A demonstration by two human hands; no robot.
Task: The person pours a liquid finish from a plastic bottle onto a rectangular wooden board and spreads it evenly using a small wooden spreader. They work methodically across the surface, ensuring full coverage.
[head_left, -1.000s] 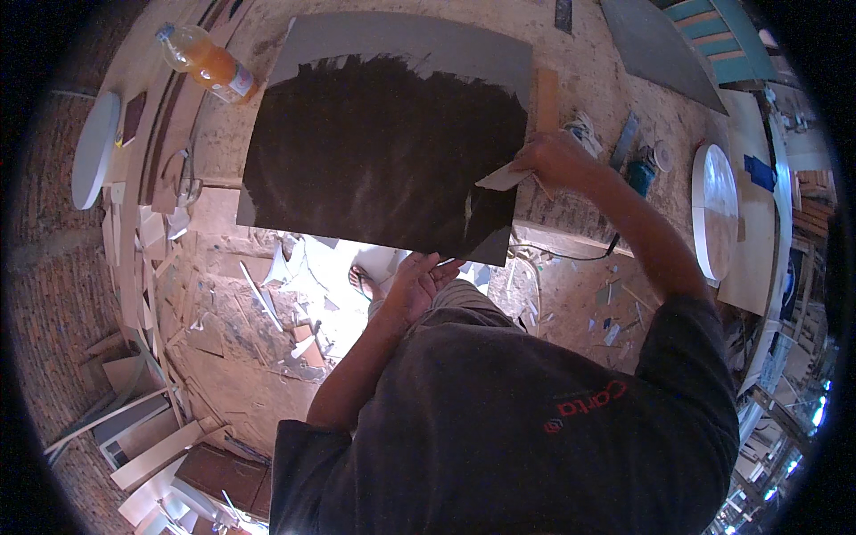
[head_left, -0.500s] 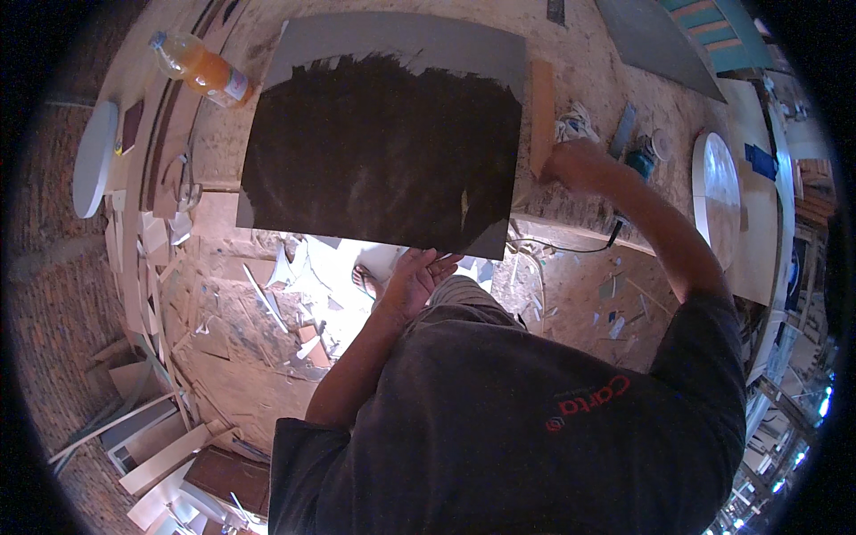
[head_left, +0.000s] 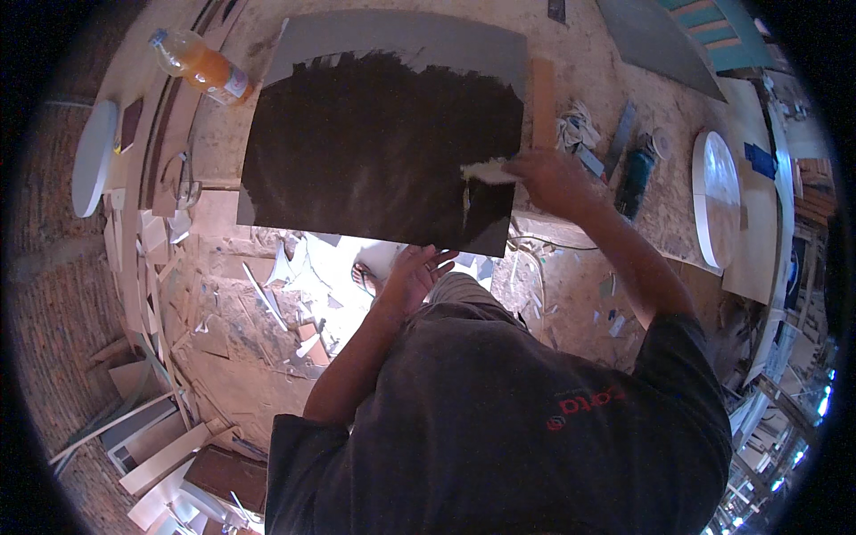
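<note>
A large grey board (head_left: pixel 406 34) lies on the workbench, its near edge jutting past the bench front. A wet-looking dark brown coating (head_left: pixel 374 134) covers most of it; grey strips show along the far side and the near right corner. My right hand (head_left: pixel 548 178) is closed on a pale flat spreader (head_left: pixel 489 171), which lies over the coating near the board's right edge. At the near edge, my left hand (head_left: pixel 415 275) holds the board with curled fingers, thumb side against the rim. Motion slightly blurs the spreader.
An orange drink bottle (head_left: pixel 201 67) lies left of the board. On the right are a wooden strip (head_left: pixel 542 102), a crumpled rag (head_left: pixel 578 127), a teal bottle (head_left: pixel 635 178) and a round white disc (head_left: pixel 716 201). Offcuts and scraps (head_left: pixel 263 299) litter the floor below.
My right hand has moved left and slightly down from beside the wooden strip, bringing the pale spreader over the board's right edge. My left hand stays at the near edge.
</note>
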